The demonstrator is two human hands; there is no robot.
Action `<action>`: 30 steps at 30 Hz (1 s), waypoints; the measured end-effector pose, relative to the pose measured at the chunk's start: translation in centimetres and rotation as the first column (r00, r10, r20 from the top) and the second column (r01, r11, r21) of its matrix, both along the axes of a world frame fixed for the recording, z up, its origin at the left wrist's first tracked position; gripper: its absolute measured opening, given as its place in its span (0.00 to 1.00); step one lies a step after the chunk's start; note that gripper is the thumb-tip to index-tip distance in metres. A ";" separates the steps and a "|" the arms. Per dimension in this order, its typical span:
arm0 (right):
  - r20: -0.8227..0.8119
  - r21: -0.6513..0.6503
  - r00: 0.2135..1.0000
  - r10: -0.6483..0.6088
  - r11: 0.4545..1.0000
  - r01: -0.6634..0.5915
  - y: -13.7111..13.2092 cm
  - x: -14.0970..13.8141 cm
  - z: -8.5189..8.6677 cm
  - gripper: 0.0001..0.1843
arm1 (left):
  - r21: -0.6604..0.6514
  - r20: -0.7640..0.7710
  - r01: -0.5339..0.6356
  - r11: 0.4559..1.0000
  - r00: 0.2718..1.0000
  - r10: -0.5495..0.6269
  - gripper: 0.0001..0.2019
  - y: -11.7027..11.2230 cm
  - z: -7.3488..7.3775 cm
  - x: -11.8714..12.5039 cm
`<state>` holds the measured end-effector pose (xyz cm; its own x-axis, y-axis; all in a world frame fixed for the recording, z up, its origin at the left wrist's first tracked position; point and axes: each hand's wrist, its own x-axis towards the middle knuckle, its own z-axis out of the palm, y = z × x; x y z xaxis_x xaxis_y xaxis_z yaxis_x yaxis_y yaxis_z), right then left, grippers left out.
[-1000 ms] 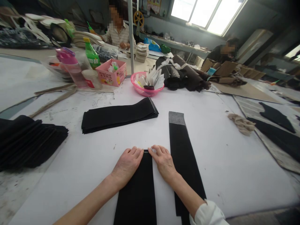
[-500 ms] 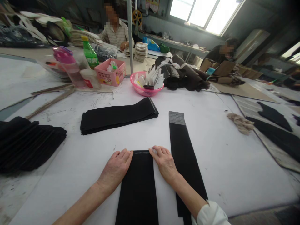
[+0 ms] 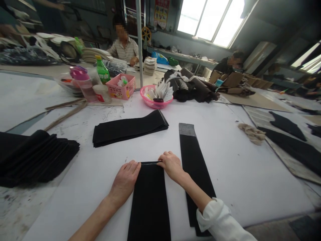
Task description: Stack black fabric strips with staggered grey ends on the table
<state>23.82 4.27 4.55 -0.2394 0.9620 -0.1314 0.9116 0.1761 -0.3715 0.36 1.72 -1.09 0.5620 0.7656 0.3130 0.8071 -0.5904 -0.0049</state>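
Observation:
A long black fabric strip (image 3: pixel 149 204) lies flat in front of me, with a pale line along its far edge. My left hand (image 3: pixel 127 179) is closed at its far left corner, the fingertips pressed on the edge. At the far right corner my right hand (image 3: pixel 172 166) pinches the edge between thumb and fingers. Just right of that hand lies another black strip pile (image 3: pixel 195 164) with a grey-striped far end, partly covered by my right forearm. Beyond my hands rests a stack of black strips (image 3: pixel 130 129), lying crosswise.
A larger heap of black pieces (image 3: pixel 37 157) is at the left. Behind stand a pink basin (image 3: pixel 156 103) with paper tags, a pink box (image 3: pixel 122 88), and a green bottle (image 3: pixel 102 71). A beige cloth (image 3: pixel 251 133) lies right. Two people sit across the tables.
My right hand has lifted slightly at the wrist and changed from pressing the corner to pinching the edge. My left hand stays at its corner. The whole view has shifted a little.

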 end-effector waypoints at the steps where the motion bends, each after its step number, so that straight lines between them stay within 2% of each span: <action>1: -0.005 -0.019 1.000 -0.011 1.000 0.011 0.4 -0.3 -0.1 0.07 | -0.023 0.038 -0.004 1.000 0.999 0.005 0.17 0.0 0.0 0.0; 6: -0.089 -0.110 0.995 -0.039 0.994 0.029 1.4 -0.5 -0.8 0.05 | -0.187 0.323 -0.006 0.982 0.944 0.067 0.12 0.1 0.2 -0.3; 9: -0.156 -0.105 0.987 -0.037 0.994 0.021 1.1 0.0 -0.4 0.06 | -0.193 0.404 -0.067 0.979 0.904 0.141 0.11 0.3 0.6 -0.5; 11: -0.190 -0.074 0.981 -0.033 0.997 0.019 0.5 0.0 0.2 0.07 | -0.201 0.448 -0.087 0.976 0.878 0.170 0.15 0.5 1.3 -0.3; 13: -0.210 -0.039 0.977 -0.022 0.999 0.014 -0.2 -0.2 1.0 0.07 | -0.217 0.466 -0.041 0.975 0.874 0.140 0.15 0.7 2.4 0.2; 19: -0.238 0.116 0.969 0.063 0.993 -0.036 -2.0 -0.9 3.5 0.10 | -0.274 0.452 0.183 0.944 0.891 -0.041 0.09 1.3 6.1 2.6; 26: -0.201 0.098 0.971 0.130 0.989 -0.112 -3.7 -1.1 5.4 0.05 | -0.302 0.462 0.291 0.908 0.878 -0.127 0.08 0.0 8.1 3.4; 30: -0.135 0.136 0.971 0.199 0.974 -0.181 -5.0 -1.2 7.0 0.08 | -0.298 0.481 0.341 0.892 0.860 -0.168 0.10 -0.9 9.5 3.1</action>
<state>22.62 -0.68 11.59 -0.4273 0.9035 0.0344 0.7942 0.3932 -0.4632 3.51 0.84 8.38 0.6257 0.7198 0.3007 0.4950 -0.6643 0.5600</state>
